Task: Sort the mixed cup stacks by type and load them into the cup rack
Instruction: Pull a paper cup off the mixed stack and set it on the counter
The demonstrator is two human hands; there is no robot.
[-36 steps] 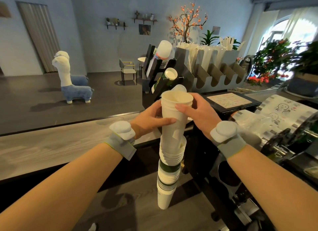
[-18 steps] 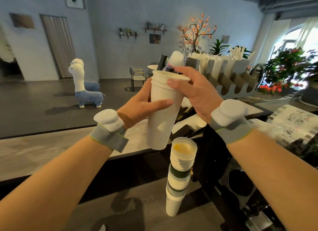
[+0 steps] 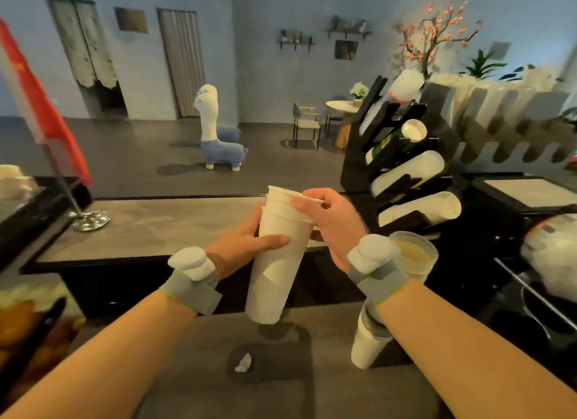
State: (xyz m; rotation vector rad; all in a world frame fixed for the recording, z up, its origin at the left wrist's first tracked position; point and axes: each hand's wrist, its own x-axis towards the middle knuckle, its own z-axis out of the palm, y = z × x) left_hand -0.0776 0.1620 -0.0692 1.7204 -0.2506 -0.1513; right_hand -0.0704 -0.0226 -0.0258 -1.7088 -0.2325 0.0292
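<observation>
A short stack of tall white paper cups (image 3: 276,265) is held in mid-air over the lower counter. My left hand (image 3: 246,247) wraps around the stack's body from the left. My right hand (image 3: 334,223) grips the rim of the top cup with fingers and thumb. The remaining mixed stack (image 3: 374,331) stands on the lower counter to the right, partly hidden behind my right wrist, with a clear plastic cup (image 3: 413,256) on top. The black cup rack (image 3: 359,162) stands on the upper counter at the right, with slanted rows of white cups (image 3: 418,168) in it.
A red flag on a metal base (image 3: 89,220) stands on the grey upper counter (image 3: 150,228) at the left. A crumpled bit of paper (image 3: 243,363) lies on the lower counter. A grey holder with straws (image 3: 512,118) stands behind the rack. Machinery fills the far right.
The white cups came off the mixed stack, rose, and are now lower and further left of it. The view swung left, so rack and remaining stack appear further right.
</observation>
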